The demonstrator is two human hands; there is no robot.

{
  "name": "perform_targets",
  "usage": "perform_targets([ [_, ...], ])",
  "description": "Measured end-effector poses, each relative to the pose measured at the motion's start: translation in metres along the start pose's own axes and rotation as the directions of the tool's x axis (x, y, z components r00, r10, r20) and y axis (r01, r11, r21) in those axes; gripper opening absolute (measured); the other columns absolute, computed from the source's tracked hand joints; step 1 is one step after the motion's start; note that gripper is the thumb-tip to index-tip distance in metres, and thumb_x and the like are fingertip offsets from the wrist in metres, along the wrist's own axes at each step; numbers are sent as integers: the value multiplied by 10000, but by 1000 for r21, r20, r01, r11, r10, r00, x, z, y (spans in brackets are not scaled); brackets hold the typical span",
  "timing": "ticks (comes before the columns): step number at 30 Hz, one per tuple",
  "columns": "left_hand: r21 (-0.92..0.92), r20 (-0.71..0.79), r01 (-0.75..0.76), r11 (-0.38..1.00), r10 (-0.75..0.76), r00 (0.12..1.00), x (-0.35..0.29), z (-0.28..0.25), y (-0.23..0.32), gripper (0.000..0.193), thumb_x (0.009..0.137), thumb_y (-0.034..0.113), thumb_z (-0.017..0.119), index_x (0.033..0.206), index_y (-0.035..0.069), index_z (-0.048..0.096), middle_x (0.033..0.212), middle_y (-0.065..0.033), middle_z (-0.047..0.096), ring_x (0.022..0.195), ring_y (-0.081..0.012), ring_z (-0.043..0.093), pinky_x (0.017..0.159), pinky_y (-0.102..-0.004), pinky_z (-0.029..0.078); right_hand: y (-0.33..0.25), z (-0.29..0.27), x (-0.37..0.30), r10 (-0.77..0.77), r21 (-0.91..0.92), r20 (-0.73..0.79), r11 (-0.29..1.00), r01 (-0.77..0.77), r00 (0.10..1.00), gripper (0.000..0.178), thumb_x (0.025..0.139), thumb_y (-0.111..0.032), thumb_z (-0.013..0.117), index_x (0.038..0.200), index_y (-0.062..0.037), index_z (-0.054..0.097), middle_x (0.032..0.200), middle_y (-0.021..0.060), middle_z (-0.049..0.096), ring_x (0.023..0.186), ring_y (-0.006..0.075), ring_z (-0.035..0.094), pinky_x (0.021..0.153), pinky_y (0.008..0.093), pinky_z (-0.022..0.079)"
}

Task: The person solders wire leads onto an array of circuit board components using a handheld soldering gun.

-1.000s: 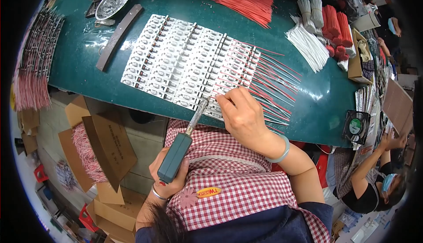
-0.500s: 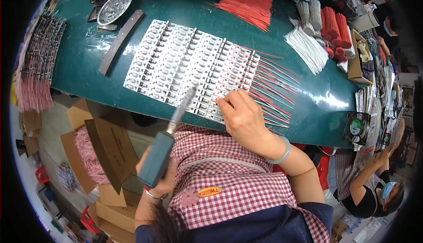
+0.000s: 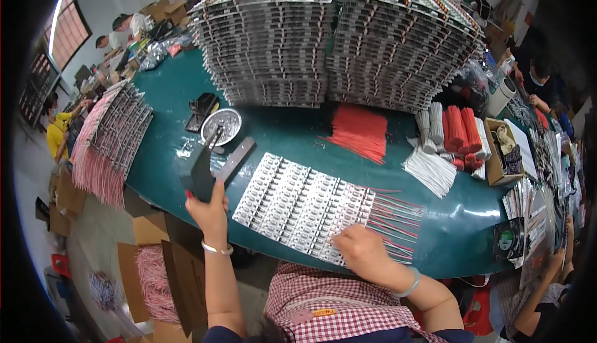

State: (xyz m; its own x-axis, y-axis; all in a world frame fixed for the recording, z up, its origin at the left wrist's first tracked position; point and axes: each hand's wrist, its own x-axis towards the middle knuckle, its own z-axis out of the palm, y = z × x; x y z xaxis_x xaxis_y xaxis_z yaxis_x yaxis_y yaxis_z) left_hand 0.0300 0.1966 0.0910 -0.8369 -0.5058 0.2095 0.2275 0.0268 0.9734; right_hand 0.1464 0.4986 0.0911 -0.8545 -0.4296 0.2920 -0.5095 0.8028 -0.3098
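Note:
My left hand (image 3: pixel 210 213) is wrapped round the block-shaped dark green handle of a tool (image 3: pixel 199 172) with a slim metal shaft. The shaft's end is at a round metal bowl (image 3: pixel 239 134) holding shiny material; whether it touches the contents I cannot tell. My right hand (image 3: pixel 362 251) rests at the near right edge of a panel of white circuit boards (image 3: pixel 292 203), its fingers curled together. What those fingers pinch is hidden. Thin red and white wires (image 3: pixel 398 218) stick out from the panel's right side, beyond my right hand.
A dark flat bar (image 3: pixel 237 157) lies between bowl and panel. Tall stacks of boards (image 3: pixel 267 50) stand at the back. Loose red wires (image 3: pixel 357 133), white wires (image 3: pixel 430 172) and bundles (image 3: pixel 457 128) lie right. A wired stack (image 3: pixel 112 138) stands left; a carton (image 3: pixel 134 268) sits below.
My left hand has swung the tool from over the panel up and left to the bowl. My right hand stays by the panel's right end. The view has tilted up, showing more background.

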Motion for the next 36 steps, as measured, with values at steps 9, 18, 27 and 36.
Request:
perform_targets([
  [9, -127, 97, 146, 981, -135, 986, -80, -2, 13, 278, 894, -29, 701, 1150, -68, 601, 961, -102, 664, 532, -105, 539, 449, -243, 426, 164, 0, 138, -64, -348, -381, 934, -79, 923, 194, 790, -86, 737, 974, -36, 696, 956, 115, 624, 959, 295, 606, 794, 407, 529],
  [18, -145, 28, 214, 966, -213, 977, -119, -31, 11, 329, 910, -24, 699, 1222, -57, 598, 1103, -94, 677, 591, -81, 552, 500, -241, 442, 186, 34, 162, -35, -497, -348, 854, -153, 937, 45, 774, -81, 651, 796, -46, 668, 863, 106, 617, 916, 295, 615, 775, 397, 524],
  [27, -86, 74, 253, 964, -247, 966, -131, -39, 1, 362, 921, -14, 687, 1263, -62, 580, 1185, -110, 667, 600, -75, 549, 499, -240, 441, 183, 24, 161, -29, -464, -424, 865, -189, 905, 49, 797, -83, 627, 776, -65, 668, 822, 101, 654, 870, 287, 636, 753, 409, 513],
  [36, -66, 110, 230, 971, -222, 969, -133, -36, 9, 362, 923, -23, 669, 1267, -77, 568, 1211, -137, 657, 602, -85, 555, 495, -242, 442, 134, -12, 173, -58, -64, -540, 998, 28, 840, 78, 879, -131, 683, 898, -67, 723, 868, 89, 668, 864, 283, 658, 705, 414, 540],
])
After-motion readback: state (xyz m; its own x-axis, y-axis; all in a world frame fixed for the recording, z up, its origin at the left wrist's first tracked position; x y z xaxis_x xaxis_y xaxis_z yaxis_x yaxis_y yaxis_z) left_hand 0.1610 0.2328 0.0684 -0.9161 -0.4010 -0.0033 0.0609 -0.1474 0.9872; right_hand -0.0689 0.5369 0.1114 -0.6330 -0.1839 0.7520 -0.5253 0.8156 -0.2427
